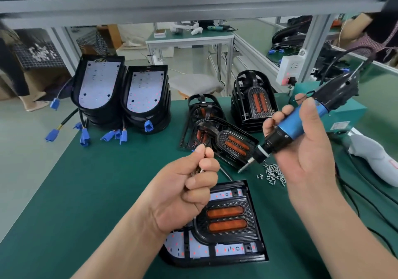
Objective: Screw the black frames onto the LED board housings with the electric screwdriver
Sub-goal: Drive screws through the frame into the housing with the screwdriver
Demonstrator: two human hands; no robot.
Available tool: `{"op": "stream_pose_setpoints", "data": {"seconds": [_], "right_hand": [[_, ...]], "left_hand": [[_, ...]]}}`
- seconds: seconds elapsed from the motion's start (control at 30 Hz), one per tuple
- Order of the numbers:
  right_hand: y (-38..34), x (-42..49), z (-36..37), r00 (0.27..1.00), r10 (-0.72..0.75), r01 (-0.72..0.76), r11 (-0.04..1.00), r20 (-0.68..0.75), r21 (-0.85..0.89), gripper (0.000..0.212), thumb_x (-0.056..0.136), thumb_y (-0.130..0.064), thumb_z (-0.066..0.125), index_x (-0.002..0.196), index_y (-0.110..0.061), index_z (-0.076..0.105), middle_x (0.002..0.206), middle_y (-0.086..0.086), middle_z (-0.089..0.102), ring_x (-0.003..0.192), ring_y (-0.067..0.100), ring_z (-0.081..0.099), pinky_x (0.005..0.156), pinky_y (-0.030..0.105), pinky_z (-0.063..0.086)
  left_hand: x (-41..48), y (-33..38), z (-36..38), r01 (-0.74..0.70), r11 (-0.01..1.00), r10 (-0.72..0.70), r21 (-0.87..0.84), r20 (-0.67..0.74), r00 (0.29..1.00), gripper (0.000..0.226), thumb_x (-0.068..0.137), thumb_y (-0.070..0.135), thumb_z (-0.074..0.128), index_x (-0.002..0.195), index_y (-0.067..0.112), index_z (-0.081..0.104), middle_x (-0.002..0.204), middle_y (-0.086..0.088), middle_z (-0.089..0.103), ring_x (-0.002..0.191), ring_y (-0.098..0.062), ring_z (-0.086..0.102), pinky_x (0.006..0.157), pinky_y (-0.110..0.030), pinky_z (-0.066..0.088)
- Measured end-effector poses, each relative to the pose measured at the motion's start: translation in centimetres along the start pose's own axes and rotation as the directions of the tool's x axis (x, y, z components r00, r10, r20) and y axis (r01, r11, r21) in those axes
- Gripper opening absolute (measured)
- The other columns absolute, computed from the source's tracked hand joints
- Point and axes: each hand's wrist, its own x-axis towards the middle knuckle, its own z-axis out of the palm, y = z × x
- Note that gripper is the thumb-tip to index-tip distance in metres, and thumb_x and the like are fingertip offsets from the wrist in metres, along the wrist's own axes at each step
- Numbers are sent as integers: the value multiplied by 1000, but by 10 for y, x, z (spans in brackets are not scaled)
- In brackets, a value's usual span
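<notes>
While both hands are raised above the green mat [86, 192], each is closed around something.

The left hand [189, 188] has its fingers curled in, thumb and forefinger pinching small metal parts too small to make out. The right hand [301, 149] wraps the blue electric screwdriver [301, 123], bit angled down-left near the loose screws [273, 173]. Under the left hand, the LED board housing [215, 261] lies flat with a black frame [228, 205] on it.

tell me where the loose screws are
In the head view the screws lie in a small pile on the green mat, right of centre, just below the screwdriver tip and beside the right hand.
</notes>
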Motion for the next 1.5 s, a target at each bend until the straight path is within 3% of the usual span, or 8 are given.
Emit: {"op": "stream_pose_setpoints", "data": {"seconds": [0.1,0.27,0.5,0.7,0.9,1.1,1.37,1.5], "right_hand": [[-1,0,2,1000,-10,10,1000,6,5,14,103,-31,68,110,-20,62,92,-1,65,86,17,67,99,45,56],[-7,3,-2,999,-32,32,999,-11,6,34,105,-32,66,132,-13,57,90,-2,59,74,11,59,88,33,56],[-8,1,-2,998,-51,51,999,-26,-1,25,106,-29,65,126,-14,59,89,-2,59,74,12,58,89,34,54],[-9,-1,-2,998,-60,61,997,-35,36,22,106,-28,66,122,-15,59,89,-2,58,74,13,58,89,34,54],[-11,-5,3,997,-66,68,995,-37,69,25,106,-32,65,122,-16,55,90,-3,57,77,12,56,91,33,53],[-15,-12,12,997,-71,72,990,-15,120,26,107,-35,62,124,-16,56,90,-4,56,76,11,54,95,33,51],[-16,-16,23,996,-82,85,982,-26,166,17,106,-32,64,114,-18,60,92,-3,61,82,13,61,105,43,52],[-15,-15,27,996,-79,87,975,-46,204,15,104,-26,67,113,-16,60,90,0,64,79,14,66,95,41,58]], "left_hand": [[-1,2,0,-15,1000,16,-5,27,1000,9,95,24,65,96,17,59,78,5,49,47,-4,24,37,-15,16],[-2,2,-1,-52,998,52,22,37,998,9,94,22,67,97,14,64,81,4,53,46,-4,29,35,-14,19],[-3,3,-5,-156,971,144,183,77,987,34,71,15,97,97,12,76,86,0,60,48,-2,37,35,-11,27],[-2,5,-4,-185,930,185,317,28,982,23,83,19,76,105,13,82,88,2,64,47,-1,35,36,-11,25],[-3,0,-4,-183,924,182,337,35,983,13,95,21,67,99,15,78,89,1,64,46,0,35,36,-11,29],[-2,-1,-2,-206,887,221,413,11,975,14,87,27,75,94,15,77,83,1,60,47,0,34,37,-11,26],[4,-6,-4,-197,846,267,496,-75,961,18,89,14,72,103,11,83,92,-5,70,47,-1,34,38,-13,27],[8,-9,-5,-197,824,292,531,-101,951,16,86,18,74,98,9,80,89,-6,69,47,-2,34,38,-13,27]]}}
